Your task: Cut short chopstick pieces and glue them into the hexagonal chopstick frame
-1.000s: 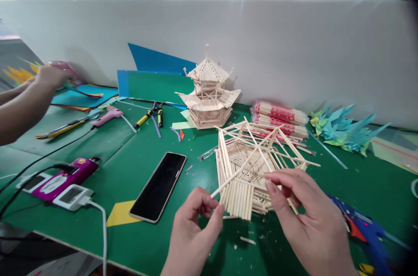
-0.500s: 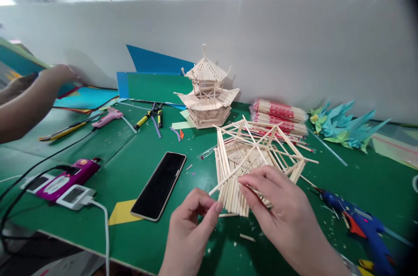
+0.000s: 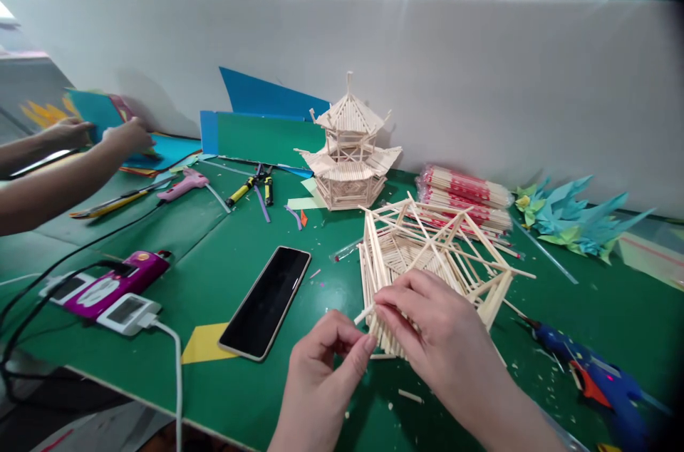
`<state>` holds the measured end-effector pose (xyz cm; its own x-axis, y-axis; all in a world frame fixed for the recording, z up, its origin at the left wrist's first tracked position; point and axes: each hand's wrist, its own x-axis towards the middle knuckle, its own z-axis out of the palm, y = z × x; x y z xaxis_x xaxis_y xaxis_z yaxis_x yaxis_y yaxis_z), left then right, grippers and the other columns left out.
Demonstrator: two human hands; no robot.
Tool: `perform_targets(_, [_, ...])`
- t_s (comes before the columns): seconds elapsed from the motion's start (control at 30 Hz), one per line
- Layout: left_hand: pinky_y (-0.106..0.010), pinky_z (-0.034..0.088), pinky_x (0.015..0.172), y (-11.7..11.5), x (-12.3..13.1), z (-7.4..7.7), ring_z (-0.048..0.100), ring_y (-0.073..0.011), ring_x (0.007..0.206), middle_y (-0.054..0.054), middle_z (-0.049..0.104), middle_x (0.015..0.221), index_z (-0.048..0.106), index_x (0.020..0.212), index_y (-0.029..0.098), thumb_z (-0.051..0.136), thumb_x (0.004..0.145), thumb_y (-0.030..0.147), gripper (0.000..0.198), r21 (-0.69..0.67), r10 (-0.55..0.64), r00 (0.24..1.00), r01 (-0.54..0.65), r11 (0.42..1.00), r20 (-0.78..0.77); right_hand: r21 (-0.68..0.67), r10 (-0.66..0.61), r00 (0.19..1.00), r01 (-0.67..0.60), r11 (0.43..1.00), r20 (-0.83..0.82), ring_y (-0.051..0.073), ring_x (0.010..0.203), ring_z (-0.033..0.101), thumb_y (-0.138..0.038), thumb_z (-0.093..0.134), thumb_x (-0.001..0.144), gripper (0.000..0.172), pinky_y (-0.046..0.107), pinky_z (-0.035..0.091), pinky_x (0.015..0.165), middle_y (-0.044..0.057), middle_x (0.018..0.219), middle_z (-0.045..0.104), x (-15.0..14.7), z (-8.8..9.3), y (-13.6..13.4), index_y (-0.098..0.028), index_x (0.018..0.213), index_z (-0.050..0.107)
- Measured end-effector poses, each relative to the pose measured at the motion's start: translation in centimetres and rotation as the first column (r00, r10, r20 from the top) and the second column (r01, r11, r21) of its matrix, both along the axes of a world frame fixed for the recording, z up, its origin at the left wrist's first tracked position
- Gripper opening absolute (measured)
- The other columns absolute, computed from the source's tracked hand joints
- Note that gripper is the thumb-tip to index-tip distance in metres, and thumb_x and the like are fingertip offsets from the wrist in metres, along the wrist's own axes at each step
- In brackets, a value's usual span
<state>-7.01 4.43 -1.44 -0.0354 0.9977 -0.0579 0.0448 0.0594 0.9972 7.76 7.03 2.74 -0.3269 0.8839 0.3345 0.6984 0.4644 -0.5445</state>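
Observation:
A half-open frame of thin wooden sticks (image 3: 403, 256) stands on the green table before me, its slatted base showing inside. At its near left corner my right hand (image 3: 435, 338) pinches a wooden stick (image 3: 365, 315) between thumb and fingertips; the stick's pale end juts out to the left. My left hand (image 3: 328, 373) is closed just below that end, thumb and forefinger together at the frame's corner. What lies between those fingertips is hidden. Behind the frame rises a finished-looking two-roofed stick pagoda (image 3: 350, 152).
Left of my hands lie a phone (image 3: 266, 302), a purple power strip (image 3: 115, 288), a pink glue gun (image 3: 184, 185) and pliers (image 3: 254, 185). To the right are a blue glue gun (image 3: 582, 366), stick bundles (image 3: 464, 199) and paper leaves (image 3: 577, 220). Another person's hands (image 3: 125, 138) hold coloured paper.
My right hand has slid left and down along the stick towards my left hand. The view has shifted slightly left. The other person's hands and paper have moved into fuller view.

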Motion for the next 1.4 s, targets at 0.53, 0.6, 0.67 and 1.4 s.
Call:
perform_targets(0.53, [-0.022,0.035,0.053,0.1,0.2,0.5,0.042,-0.0117,0.056,0.003,0.047,0.059,0.055,0.058,0.017,0.066,0.070,0.026,0.018,-0.035,0.008,1.000,-0.007,0.999,0.027,0.058,-0.002,1.000,0.004,0.998,-0.030,0.016,0.082,0.052,-0.016,0.049,0.086,0.017,0.031,0.043,0.072,0.003,0.088,0.059,0.4,-0.3,0.5,-0.019,0.100,0.059])
perform_targets(0.6, [-0.023,0.035,0.053,0.0,0.2,0.5,0.043,-0.0124,0.057,0.003,0.047,0.060,0.054,0.059,0.018,0.067,0.068,0.027,0.018,-0.035,0.005,1.000,-0.005,0.999,0.015,0.061,-0.009,0.999,0.012,0.998,-0.043,0.016,0.083,0.052,-0.017,0.048,0.087,0.017,0.031,0.043,0.072,0.003,0.088,0.058,0.8,-0.3,0.6,-0.020,0.101,0.058])
perform_targets(0.67, [-0.024,0.036,0.054,0.0,0.2,0.6,0.044,-0.0134,0.058,0.003,0.048,0.061,0.053,0.062,0.018,0.066,0.068,0.029,0.018,-0.015,0.028,1.000,-0.028,1.000,-0.012,0.058,-0.020,0.999,0.023,0.998,-0.049,0.015,0.082,0.052,-0.017,0.047,0.088,0.016,0.031,0.043,0.072,0.003,0.087,0.057,1.1,-0.2,0.7,-0.019,0.099,0.059])
perform_targets(1.4, [-0.025,0.030,0.049,2.6,1.8,2.0,0.036,-0.0133,0.053,0.005,0.036,0.054,0.038,0.053,0.022,0.049,0.075,0.027,0.025,0.062,-0.020,0.971,0.036,0.997,-0.239,0.031,-0.059,0.993,0.063,0.998,-0.099,0.016,0.082,0.053,-0.017,0.048,0.087,0.016,0.032,0.045,0.071,0.003,0.086,0.058,1.8,-0.2,0.3,-0.020,0.095,0.061])
